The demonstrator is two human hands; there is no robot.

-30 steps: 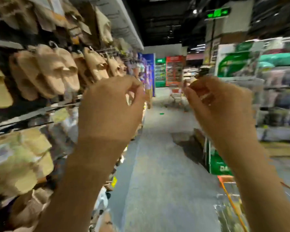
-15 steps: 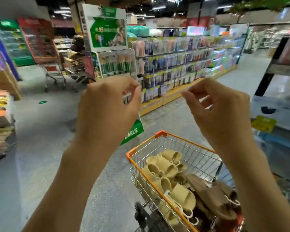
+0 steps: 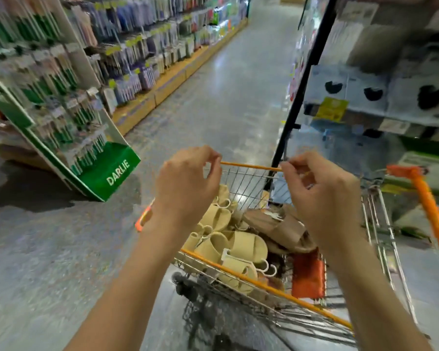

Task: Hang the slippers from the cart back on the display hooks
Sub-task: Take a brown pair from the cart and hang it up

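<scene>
Hovering over the cart (image 3: 251, 166), both hands, left (image 3: 188, 183) and right (image 3: 322, 198), loosely curled.

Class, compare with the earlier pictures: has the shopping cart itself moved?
Cannot tell. The camera swung round; the cart sits beside the green Darlie stand as half a second ago, and any shift is unclear.

slippers (image 3: 228, 239) in cart (image 3: 269, 287), heaped | left hand (image 3: 188, 183) and right hand (image 3: 322, 198) above cart, apart | toothbrush display stand (image 3: 69, 138) on floor (image 3: 213, 102) left of cart | shelf rack (image 3: 380, 97) right of cart | aisle shelving (image 3: 162, 41) behind stand
</scene>
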